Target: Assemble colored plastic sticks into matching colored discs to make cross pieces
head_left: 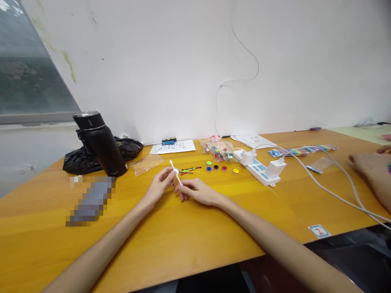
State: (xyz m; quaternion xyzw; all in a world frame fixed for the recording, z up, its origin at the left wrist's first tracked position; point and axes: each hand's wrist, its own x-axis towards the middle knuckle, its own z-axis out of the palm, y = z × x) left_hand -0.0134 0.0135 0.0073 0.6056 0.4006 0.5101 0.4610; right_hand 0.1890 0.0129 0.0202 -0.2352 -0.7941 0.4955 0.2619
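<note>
A white arrow [176, 174] with a white round part on its shaft is held over the middle stretch of the tabletop [214, 232], its head pointing toward the far edge and slightly left. The left hand [162, 181] is pinched on it at the round part, thumb against fingers; the right hand [195, 190] is pinched on its lower end, the end toward the near edge.

Just beyond the hands, toward the far edge, lies a small bunch of coloured arrows [191, 170], some crossing. To its right are five small discs: a green disc [209, 163], a blue disc [209, 169], a black disc [216, 167], a red disc [224, 168] and a yellow disc [236, 171], the yellow one farthest right. A clear bag of coloured pieces [218, 150] lies behind them near the far edge, and a white power strip [259, 174] with two plugged adapters lies to their right.

Near the far left corner, a black bottle [104, 146] stands in front of a black plastic bag [131, 147]; a clear plastic sheet [146, 165] lies to its right. At the right edge of the view, another person's hand [371, 175] is over the tabletop. A small sticker [319, 231] is at the near edge, toward the right.
</note>
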